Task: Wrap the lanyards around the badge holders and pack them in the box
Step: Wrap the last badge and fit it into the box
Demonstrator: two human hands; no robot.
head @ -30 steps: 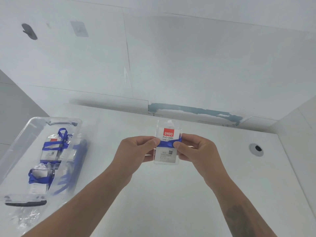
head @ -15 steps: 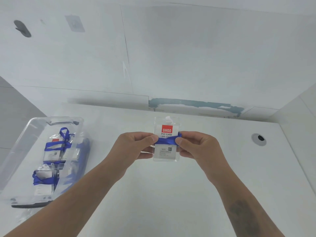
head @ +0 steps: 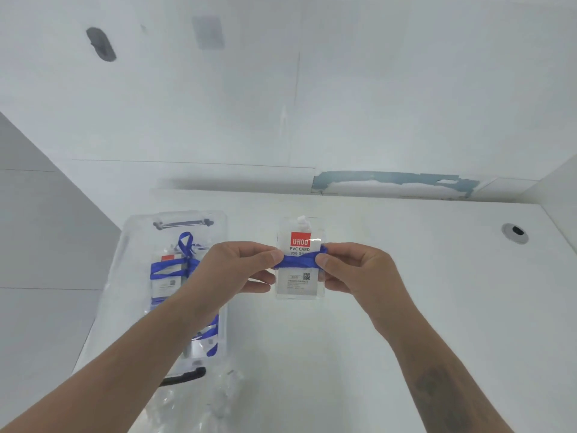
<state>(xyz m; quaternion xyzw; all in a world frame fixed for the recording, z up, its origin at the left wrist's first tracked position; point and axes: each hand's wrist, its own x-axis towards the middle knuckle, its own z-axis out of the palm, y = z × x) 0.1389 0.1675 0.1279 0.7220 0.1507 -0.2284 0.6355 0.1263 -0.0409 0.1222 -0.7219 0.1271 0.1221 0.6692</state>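
A clear badge holder [head: 299, 285] with a red-labelled card inside is held upright above the white table. A blue lanyard [head: 298, 260] is wound across its middle. My left hand [head: 232, 270] pinches the holder and lanyard at the left edge. My right hand [head: 356, 270] pinches them at the right edge. To the left lies a clear plastic box [head: 218, 220] with several wrapped badge holders [head: 170, 273] in it; my left forearm hides part of them.
The white table [head: 406, 323] runs to a white wall at the back and a side wall at the right. A round cable hole [head: 515, 233] sits at the far right. Crumpled clear plastic bags [head: 203, 401] lie in front of the box.
The view has swung left, so the box now appears nearer my left arm. Both hands keep pinching the wrapped badge holder in about the same pose.
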